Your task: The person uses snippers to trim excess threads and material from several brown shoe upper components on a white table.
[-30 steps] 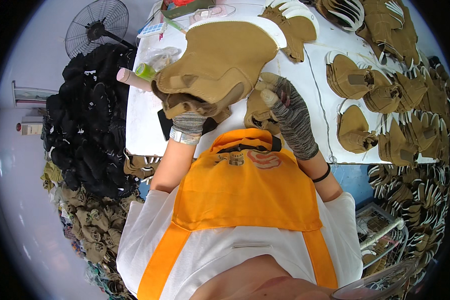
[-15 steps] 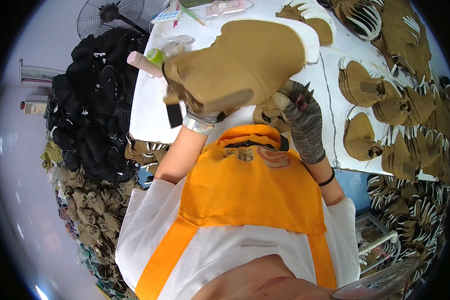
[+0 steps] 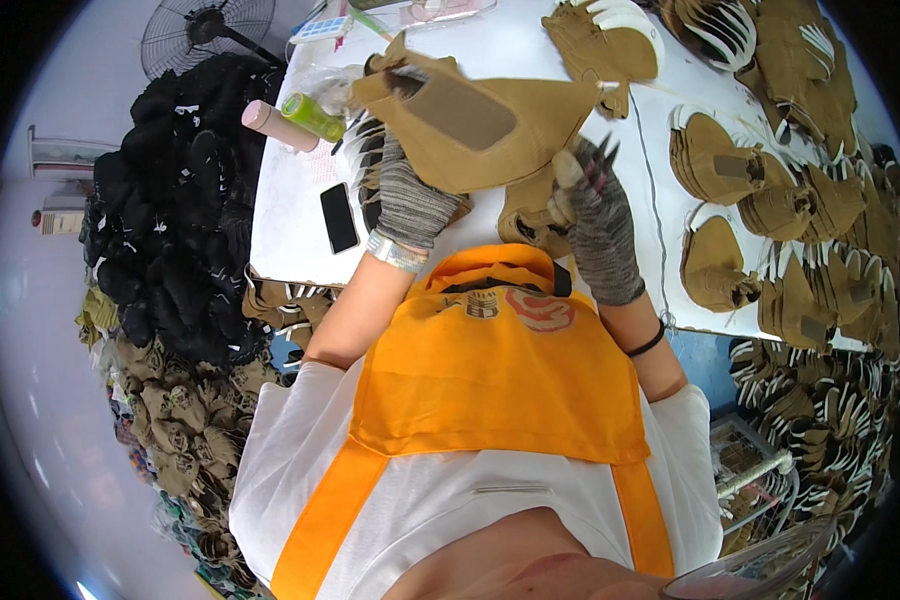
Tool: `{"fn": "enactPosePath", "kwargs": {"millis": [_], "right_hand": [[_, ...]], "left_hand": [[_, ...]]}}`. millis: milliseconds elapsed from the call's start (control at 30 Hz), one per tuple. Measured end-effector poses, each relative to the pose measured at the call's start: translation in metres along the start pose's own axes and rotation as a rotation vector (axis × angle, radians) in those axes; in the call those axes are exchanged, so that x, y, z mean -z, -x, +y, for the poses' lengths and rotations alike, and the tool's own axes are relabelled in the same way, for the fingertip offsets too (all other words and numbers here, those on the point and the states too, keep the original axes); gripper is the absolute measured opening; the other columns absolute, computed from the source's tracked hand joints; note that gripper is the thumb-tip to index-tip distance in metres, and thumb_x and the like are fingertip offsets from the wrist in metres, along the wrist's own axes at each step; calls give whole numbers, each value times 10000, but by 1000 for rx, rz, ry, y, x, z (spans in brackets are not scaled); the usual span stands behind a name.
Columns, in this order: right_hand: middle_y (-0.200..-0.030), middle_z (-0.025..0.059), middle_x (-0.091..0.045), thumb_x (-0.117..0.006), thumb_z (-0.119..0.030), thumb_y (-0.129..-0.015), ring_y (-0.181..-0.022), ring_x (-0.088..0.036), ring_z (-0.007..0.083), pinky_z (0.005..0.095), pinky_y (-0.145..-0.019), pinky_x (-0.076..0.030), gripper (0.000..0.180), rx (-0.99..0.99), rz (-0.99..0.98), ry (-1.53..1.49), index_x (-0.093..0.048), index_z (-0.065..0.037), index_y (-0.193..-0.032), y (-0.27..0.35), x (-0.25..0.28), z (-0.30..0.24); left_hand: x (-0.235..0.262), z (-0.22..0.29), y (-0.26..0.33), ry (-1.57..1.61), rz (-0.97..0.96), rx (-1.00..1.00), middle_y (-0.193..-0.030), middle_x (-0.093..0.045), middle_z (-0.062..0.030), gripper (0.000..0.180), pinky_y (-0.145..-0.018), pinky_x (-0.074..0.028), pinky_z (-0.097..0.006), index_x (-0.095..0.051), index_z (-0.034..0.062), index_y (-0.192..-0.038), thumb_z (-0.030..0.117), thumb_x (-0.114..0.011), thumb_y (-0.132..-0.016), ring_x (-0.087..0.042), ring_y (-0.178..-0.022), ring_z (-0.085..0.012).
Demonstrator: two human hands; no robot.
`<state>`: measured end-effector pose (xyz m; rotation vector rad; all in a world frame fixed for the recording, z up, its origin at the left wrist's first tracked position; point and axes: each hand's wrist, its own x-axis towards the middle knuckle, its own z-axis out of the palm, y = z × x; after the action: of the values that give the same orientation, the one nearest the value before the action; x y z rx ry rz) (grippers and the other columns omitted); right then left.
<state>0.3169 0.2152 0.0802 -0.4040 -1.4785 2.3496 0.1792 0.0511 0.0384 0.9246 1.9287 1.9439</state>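
A brown shoe upper (image 3: 510, 125), with a darker oblong patch, is held tilted above the table in front of me. My left hand (image 3: 415, 205), in a grey knit glove, is closed on it from beneath; the upper hides its fingertips. My right hand (image 3: 600, 215), also gloved, is beside its right corner. Pale tips and dark pointed ends show at the right fingers, too blurred to tell whether they grip. Another brown upper (image 3: 528, 215) lies between my hands, partly covered. Several dark pieces with white edges (image 3: 368, 165) lie behind my left hand.
The white table (image 3: 295, 235) bears a black phone (image 3: 339, 218), a pink bottle (image 3: 278, 125) and a green container (image 3: 312, 115). Stacked brown uppers (image 3: 720, 160) fill its right side. A black heap (image 3: 180, 220) and a fan (image 3: 207, 28) are at left; a cable (image 3: 655, 190) crosses the table.
The held upper has turned over: its white edge has gone from view and the darker patch now faces up. My left hand shows more fully; the phone is uncovered.
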Motion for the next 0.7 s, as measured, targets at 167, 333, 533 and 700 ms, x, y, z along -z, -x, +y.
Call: {"fn": "enactPosePath", "kwargs": {"millis": [167, 333, 533, 700], "right_hand": [[-638, -58, -433, -622, -341, -892, -456, -293, 49, 216, -453, -268, 235, -186, 66, -205, -564, -122, -953, -24, 26, -2], [-798, -24, -541, -594, -423, -892, -526, -387, 62, 214, -483, -341, 394, -250, 145, -154, -549, -88, -1095, -21, 81, 52], [-1102, 88, -585, -579, -307, -918, -977, -566, 188, 279, -773, -510, 488, -444, 280, -182, -444, -72, -1323, 7, 122, 108], [-1190, 164, -569, -552, -35, -869, -1016, -576, 282, 326, -881, -472, 475, -128, 135, 400, -442, -78, -1330, 13, 157, 142]], "left_hand": [[-18, 9, -3, 1205, -131, 327, -1418, -379, -88, 618, -1100, -267, -440, -352, 107, -1380, 505, -446, -917, -349, -1308, -258], [-33, -22, 21, 1468, -91, 687, -1439, -330, -112, 663, -1114, -245, -484, -398, 100, -1351, 548, -508, -875, -323, -1320, -296], [-33, -90, 65, 1010, -81, 787, -1352, -454, -77, 591, -1044, -374, -401, -357, 97, -1388, 372, -566, -909, -449, -1225, -240], [-35, -98, 74, 625, -65, 874, -1150, -580, 19, 412, -790, -464, -244, -511, 115, -1281, 225, -606, -895, -535, -1002, -89]]}}
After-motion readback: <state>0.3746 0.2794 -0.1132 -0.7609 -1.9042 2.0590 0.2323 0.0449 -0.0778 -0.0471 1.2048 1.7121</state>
